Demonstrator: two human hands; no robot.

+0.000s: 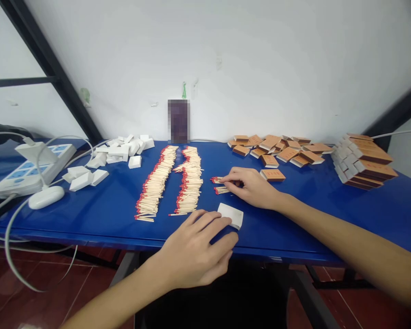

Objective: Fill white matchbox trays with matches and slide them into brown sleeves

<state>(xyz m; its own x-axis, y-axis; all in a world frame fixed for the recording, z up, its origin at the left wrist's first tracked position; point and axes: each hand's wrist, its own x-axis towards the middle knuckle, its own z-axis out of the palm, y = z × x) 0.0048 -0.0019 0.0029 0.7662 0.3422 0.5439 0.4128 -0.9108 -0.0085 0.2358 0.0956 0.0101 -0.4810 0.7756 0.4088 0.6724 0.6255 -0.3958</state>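
My left hand [205, 249] is curled at the near edge of the table, its fingers around a small white matchbox tray [232, 214]. The fingers hide part of that tray. Farther back, my right hand [248, 185] pinches at two small groups of red-tipped matches [220, 190] on the blue table. Its thumb and index finger are over the stick ends, so how many they grip is hidden. Left of the hands lie two long rows of matches, one outer row [155, 183] and one inner row [189, 187], with the red heads mostly to the left.
White inner trays [118, 151] lie heaped at the back left. Orange matchbox sleeves [272, 144] are scattered at the back right, with one sleeve [273, 175] near my right wrist. Filled-looking boxes [366, 160] stand stacked far right. A power strip [37, 171] with cables occupies the left end.
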